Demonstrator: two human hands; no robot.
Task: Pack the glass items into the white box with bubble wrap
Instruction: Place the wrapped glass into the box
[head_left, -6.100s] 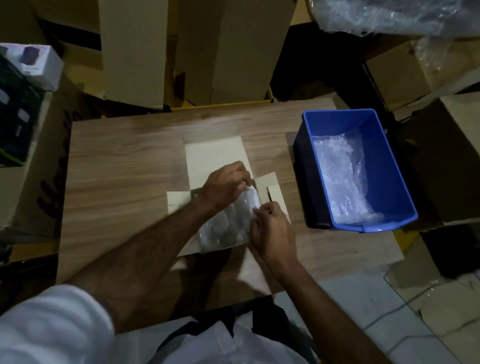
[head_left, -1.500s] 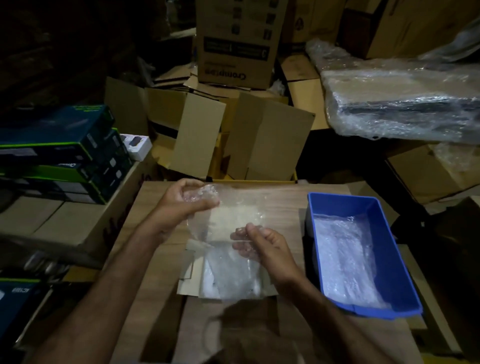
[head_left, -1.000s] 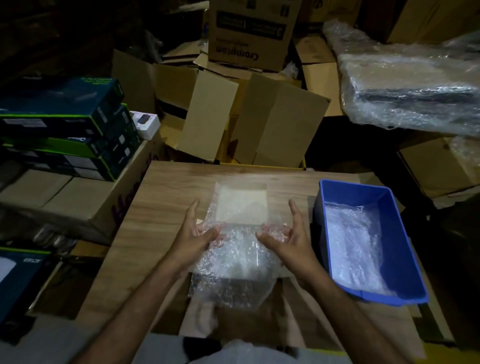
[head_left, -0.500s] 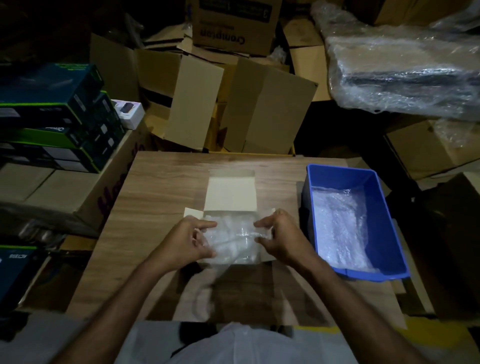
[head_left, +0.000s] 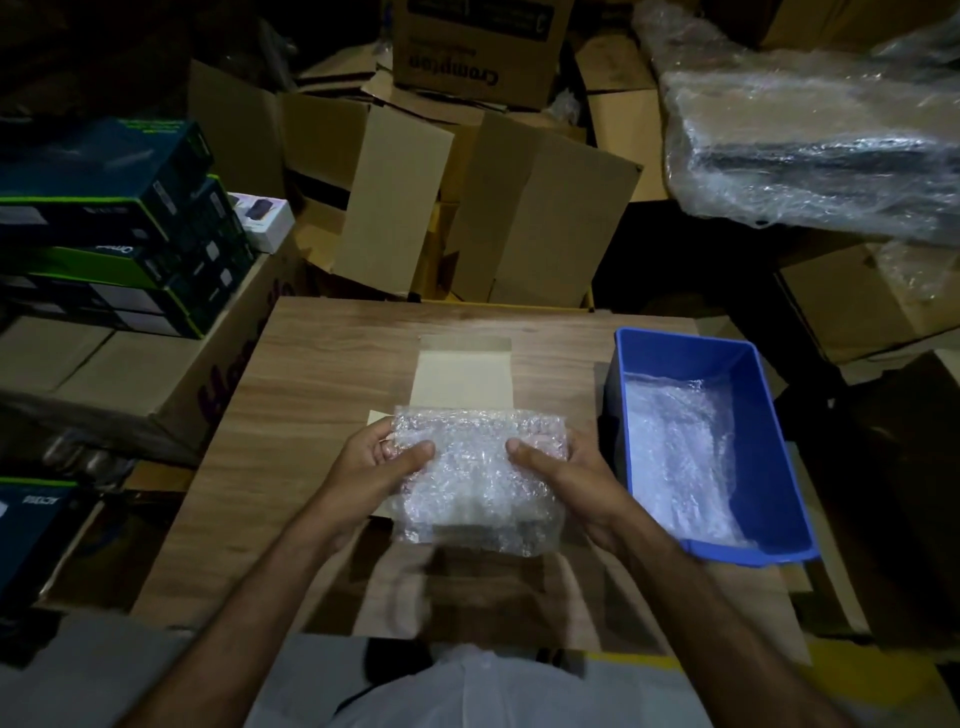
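Observation:
A folded sheet of bubble wrap (head_left: 478, 478) is held up over the middle of the wooden table (head_left: 291, 415). My left hand (head_left: 384, 462) grips its left edge, thumb on top. My right hand (head_left: 558, 470) grips its right edge the same way. Under and behind the wrap lies the white box (head_left: 462, 376), its lid flap open and lying flat towards the far side; most of the box is hidden by the wrap. I cannot tell whether a glass item is inside the wrap.
A blue plastic bin (head_left: 748, 415) with more bubble wrap (head_left: 680, 452) in it stands at the table's right edge. Cardboard boxes (head_left: 519, 208) crowd the far side, dark product boxes (head_left: 119, 223) are stacked at the left, and a plastic-wrapped bundle (head_left: 810, 140) lies at upper right.
Both hands have lifted the bubble wrap from the box and hold it as a folded pad above it; half a second ago they were pressing it down at the box.

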